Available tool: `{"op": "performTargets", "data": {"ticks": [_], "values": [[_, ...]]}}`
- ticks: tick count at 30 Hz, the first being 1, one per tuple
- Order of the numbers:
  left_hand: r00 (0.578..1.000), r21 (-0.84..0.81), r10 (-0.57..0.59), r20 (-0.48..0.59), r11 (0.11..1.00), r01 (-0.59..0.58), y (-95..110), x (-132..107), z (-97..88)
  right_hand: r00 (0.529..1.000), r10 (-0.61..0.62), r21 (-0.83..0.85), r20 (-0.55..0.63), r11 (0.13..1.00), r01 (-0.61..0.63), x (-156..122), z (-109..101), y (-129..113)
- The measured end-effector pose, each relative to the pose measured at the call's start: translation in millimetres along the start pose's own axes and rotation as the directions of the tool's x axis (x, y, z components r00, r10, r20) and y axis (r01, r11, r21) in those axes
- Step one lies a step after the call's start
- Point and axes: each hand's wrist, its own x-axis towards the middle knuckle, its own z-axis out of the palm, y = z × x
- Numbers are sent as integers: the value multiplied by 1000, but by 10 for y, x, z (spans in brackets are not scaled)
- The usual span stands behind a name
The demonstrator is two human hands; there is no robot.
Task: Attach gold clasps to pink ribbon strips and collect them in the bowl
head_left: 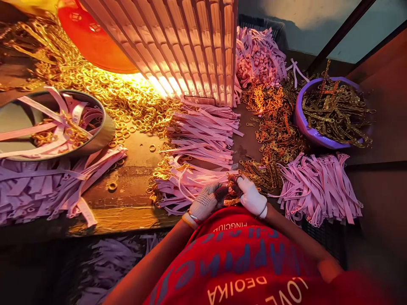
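Observation:
My left hand [206,201], in a pale dotted work glove with dark fingertips, is closed at the table edge. Close beside it, my right hand [251,195] wears a white glove and is closed too. The fingertips nearly meet over some small coppery metal pieces [233,190]; what each hand pinches is too small to make out. Just beyond the hands lies a pile of pink straps [203,135], with gold rings [127,101] along its left end. Short gold chains [275,131] are heaped to the right of the straps.
An oval bin [110,127] of straps and rings stands left, above more pink straps [41,190]. At right are a purple basin [300,114] of chains and a strap bundle [318,186]. A ribbed panel [190,46] and an orange-red round object [92,38] stand behind.

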Motion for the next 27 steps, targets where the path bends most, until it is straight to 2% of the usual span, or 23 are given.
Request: {"op": "performTargets", "data": {"ticks": [2,4,6,8,10,14,17,19,20,21,22,24,26,27], "values": [[999,91,-17,49,996,13,64,19,-63,984,16,-160,179,987,13,38,-91,-91],[997,116,-33,76,993,24,100,31,-101,936,58,-282,347,958,45,85,-174,-180],[995,97,-37,91,995,28,95,31,-101,900,91,-353,427,933,73,123,-228,-242],[993,43,-52,103,998,48,52,23,-66,898,104,-388,428,918,79,137,-248,-272],[988,-54,-112,108,992,118,-13,18,-12,908,115,-403,403,913,63,129,-249,-286],[963,-290,-255,83,919,269,-85,52,63,916,121,-387,383,921,40,75,-225,-305],[961,-326,-271,56,905,274,-15,167,20,940,154,-360,306,932,-36,22,-166,-257],[982,-165,-182,47,968,187,78,339,-65,965,189,-232,181,962,-145,-3,-117,-166],[995,-9,-93,30,996,93,129,461,-119,970,217,-134,105,970,-203,-6,-96,-107],[1000,185,19,14,982,-22,177,603,-173,969,246,-23,35,969,-245,-2,-78,-44],[990,392,142,3,910,-132,218,760,-224,962,271,86,-23,959,-268,9,-63,19],[949,717,313,22,657,-234,269,1078,-294,950,295,268,-103,928,-259,47,-35,130],[950,874,306,58,445,-196,270,1344,-306,951,278,378,-133,902,-210,91,-3,205],[962,907,266,58,389,-162,256,1442,-294,953,271,401,-137,895,-197,107,15,229]]}}
